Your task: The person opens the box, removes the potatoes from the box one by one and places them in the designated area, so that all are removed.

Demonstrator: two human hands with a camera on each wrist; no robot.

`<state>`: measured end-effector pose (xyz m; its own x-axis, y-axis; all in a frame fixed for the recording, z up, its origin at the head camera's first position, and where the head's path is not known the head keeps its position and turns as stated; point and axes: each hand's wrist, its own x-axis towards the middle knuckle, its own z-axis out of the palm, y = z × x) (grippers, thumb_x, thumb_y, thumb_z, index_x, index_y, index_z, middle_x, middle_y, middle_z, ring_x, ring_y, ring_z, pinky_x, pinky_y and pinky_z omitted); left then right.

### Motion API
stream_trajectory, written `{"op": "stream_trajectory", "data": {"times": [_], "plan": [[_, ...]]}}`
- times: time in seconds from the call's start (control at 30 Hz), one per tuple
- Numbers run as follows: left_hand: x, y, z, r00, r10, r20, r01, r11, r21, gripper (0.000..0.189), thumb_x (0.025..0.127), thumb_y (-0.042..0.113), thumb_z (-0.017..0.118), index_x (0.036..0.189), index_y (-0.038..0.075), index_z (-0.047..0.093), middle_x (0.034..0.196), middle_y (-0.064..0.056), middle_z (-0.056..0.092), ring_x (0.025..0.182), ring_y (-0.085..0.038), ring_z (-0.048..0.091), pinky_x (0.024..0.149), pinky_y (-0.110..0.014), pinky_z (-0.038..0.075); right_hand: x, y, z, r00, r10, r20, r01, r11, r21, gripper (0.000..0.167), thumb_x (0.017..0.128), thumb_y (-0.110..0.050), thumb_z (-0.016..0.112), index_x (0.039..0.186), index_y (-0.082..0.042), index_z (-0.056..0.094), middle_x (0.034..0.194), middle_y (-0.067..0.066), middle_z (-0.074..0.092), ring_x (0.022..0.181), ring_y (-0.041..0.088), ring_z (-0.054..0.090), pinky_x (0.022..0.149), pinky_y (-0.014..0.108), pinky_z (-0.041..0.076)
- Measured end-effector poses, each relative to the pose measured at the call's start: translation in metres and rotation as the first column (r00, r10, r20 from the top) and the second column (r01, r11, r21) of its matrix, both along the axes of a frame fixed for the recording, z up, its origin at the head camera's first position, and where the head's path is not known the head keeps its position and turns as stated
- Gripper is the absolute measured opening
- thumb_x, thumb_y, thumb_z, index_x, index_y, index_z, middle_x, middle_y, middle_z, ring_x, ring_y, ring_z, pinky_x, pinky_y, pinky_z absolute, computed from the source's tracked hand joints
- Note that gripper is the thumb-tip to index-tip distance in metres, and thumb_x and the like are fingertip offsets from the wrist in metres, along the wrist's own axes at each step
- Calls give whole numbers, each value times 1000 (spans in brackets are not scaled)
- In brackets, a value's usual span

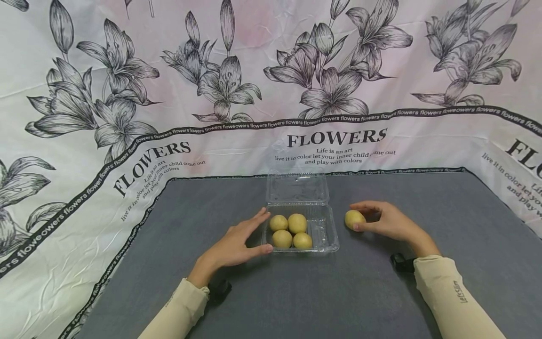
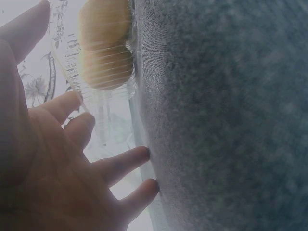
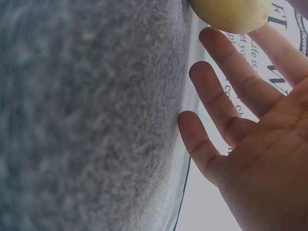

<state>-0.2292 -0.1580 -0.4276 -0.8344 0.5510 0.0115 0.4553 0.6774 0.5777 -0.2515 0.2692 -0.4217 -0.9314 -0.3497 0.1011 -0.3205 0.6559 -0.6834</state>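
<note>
A clear plastic clamshell box [image 1: 323, 230] stands on the table with its lid [image 1: 297, 188] tipped back. Several round yellow fruits [image 1: 298, 223] lie in its left and middle part. At the box's left side is my left hand [image 1: 230, 245], thumb and fingers spread, with fingertips right at the rim. In the left wrist view the ribbed box wall shows fruits [image 2: 106, 67] behind it. To the right of the box, my right hand [image 1: 391, 223] pinches one more yellow fruit [image 1: 354, 220] between thumb and forefinger, close over the table. The right wrist view shows the other fingers [image 3: 211, 96] extended below that fruit.
A grey cloth covers the table [image 1: 305, 296]. Behind it and along both sides hangs a white curtain [image 1: 237, 150] printed with lilies and lettering. Dark wrist straps [image 1: 402, 262] sit at the cuffs of both light sleeves [image 1: 449, 292].
</note>
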Motion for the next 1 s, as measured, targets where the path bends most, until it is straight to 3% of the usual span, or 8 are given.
{"op": "stream_trajectory", "data": {"times": [0.77, 1.0], "plan": [[0, -2, -2, 1000, -6, -6, 6, 1000, 3, 88, 94, 61, 63, 164, 31, 20, 171, 14, 10, 157, -28, 24, 117, -72, 19, -1, -4, 1, 1000, 20, -4, -20, 1000, -1, 59, 87, -29, 83, 136, -4, 64, 123, 13, 73, 103, 19, 66, 85, 34, 52], [-1, -1, -2, 1000, -8, -4, 8, 1000, 2, 88, 93, 63, 63, 164, 32, 20, 171, 15, 9, 157, -27, 24, 117, -71, 19, 0, -6, 3, 999, 12, -30, -12, 1000, 1, 60, 87, -27, 82, 138, -4, 62, 129, 15, 70, 117, 29, 63, 97, 50, 48]]}}
